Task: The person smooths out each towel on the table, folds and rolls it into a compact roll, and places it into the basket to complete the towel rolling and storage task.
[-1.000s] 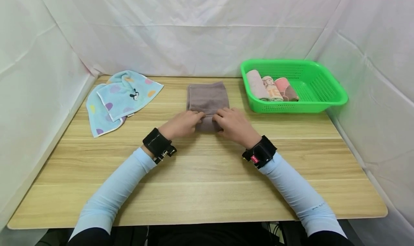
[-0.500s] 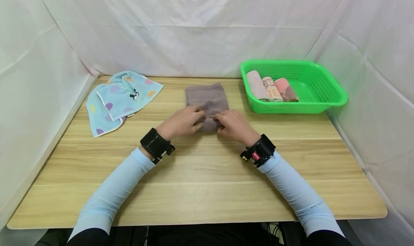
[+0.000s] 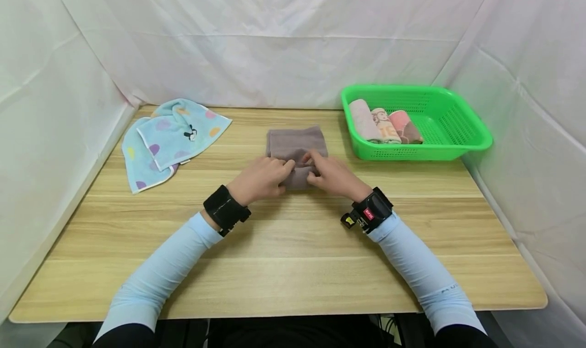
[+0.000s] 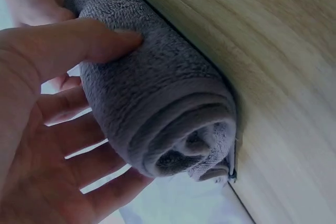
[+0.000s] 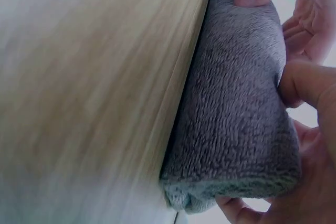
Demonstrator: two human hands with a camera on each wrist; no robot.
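A grey-brown towel (image 3: 297, 140) lies in the middle of the table, its near end wound into a roll and its far end flat. My left hand (image 3: 262, 179) holds the left part of the roll, thumb on the near side and fingers over the top. In the left wrist view, the towel (image 4: 152, 72) shows its spiral end beside that thumb. My right hand (image 3: 338, 177) grips the right part, its thumb pressed against the near side of the towel (image 5: 231, 98) in the right wrist view. The fingertips beyond the roll are partly hidden.
A green plastic basket (image 3: 462, 152) at the back right holds three rolled towels (image 3: 385, 125) along its left side. At the back left lies a loosely folded light-blue towel (image 3: 171, 139) with coloured dots. White cloth walls (image 3: 284, 58) border the wooden table (image 3: 293, 266).
The flat far end of the grey-brown towel has come slightly nearer. My right hand's fingers have spread and shifted over the roll, and my left hand has moved slightly right.
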